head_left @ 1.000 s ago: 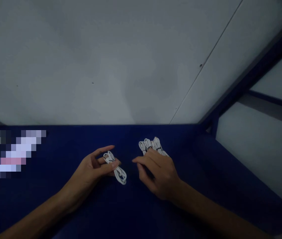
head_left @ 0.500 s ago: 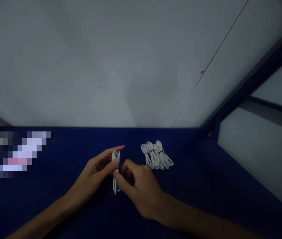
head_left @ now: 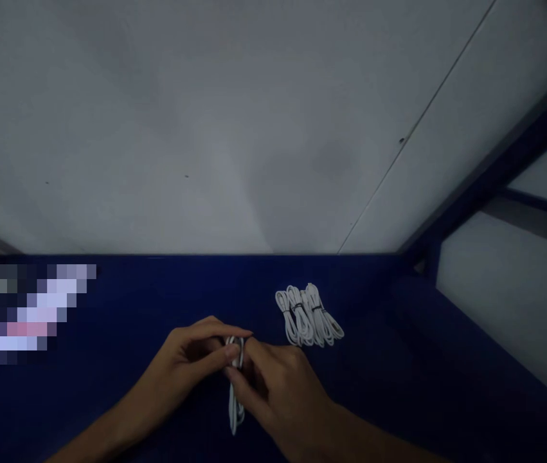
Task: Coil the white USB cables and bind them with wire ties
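Note:
A white cable (head_left: 234, 408), coiled into a narrow bundle, hangs between my two hands over the blue table. My left hand (head_left: 196, 354) grips its upper part, the thumb pressed on the front and the index finger stretched across the top. Lower down, around the coil's middle, the thumb and fingers of my right hand (head_left: 277, 382) pinch it. A dark band seems to lie there, mostly covered by my fingers. To the right rests a row of several coiled white cables (head_left: 309, 318), each bound with a dark tie.
The blue tabletop (head_left: 123, 302) meets a grey-white wall panel (head_left: 206, 128) at the back. A pixelated bright object (head_left: 36, 315) lies at the far left, near a white rounded item. Blue framing (head_left: 485, 199) rises on the right.
Both hands and the held cable have come lower and closer to me. My left index finger has lowered over the coil's top. The view has shifted slightly.

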The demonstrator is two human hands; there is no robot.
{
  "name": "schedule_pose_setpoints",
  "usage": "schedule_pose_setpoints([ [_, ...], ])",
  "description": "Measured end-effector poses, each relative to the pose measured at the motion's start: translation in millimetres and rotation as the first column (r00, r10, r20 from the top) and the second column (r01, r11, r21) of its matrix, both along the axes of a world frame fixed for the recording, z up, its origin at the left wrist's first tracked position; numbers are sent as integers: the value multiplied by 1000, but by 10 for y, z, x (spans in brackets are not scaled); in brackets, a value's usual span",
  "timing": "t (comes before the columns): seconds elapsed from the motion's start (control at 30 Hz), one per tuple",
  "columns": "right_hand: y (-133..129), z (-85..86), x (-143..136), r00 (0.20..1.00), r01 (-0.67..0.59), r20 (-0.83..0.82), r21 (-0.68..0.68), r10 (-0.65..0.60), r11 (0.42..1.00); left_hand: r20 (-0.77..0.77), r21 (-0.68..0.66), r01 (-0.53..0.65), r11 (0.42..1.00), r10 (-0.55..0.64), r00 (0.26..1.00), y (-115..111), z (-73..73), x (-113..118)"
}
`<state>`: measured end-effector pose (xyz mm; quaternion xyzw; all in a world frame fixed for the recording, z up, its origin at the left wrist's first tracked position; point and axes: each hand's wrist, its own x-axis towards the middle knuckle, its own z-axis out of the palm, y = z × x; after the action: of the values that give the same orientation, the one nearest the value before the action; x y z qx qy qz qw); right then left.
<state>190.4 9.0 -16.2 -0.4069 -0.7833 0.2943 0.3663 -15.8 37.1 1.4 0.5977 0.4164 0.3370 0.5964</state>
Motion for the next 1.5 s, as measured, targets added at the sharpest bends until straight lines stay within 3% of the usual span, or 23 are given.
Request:
schedule_pose_setpoints([
  [0.2,35,-71,-2,998,-4,59,130,-4,992,100,-110,-4,994,15,995,29,-33,-23],
  [0.53,84,-31,69,991,-103,101,113,91,988,88,-212,-11,977,30,996,104,-33,-62],
  [0.73,99,69,84,988,-55,150,88,41,995,125,-239,-57,969,88,988,104,-17,-34],
  [0.9,99,77,89,989,-78,127,47,71,996,120,-237,-39,971,69,990,86,-22,-46],
  [1.13,87,23,50,987,11,154,180,-39,984,91,-213,-17,977,37,995,57,4,-30],
  [1.4,52,-113,53,933,-84,360,288,-26,954,80,-192,-37,981,53,995,83,-29,-8],
  [1.5,46,-125,65,938,-79,347,282,-25,956,84,-183,-62,981,78,993,75,-28,2],
])
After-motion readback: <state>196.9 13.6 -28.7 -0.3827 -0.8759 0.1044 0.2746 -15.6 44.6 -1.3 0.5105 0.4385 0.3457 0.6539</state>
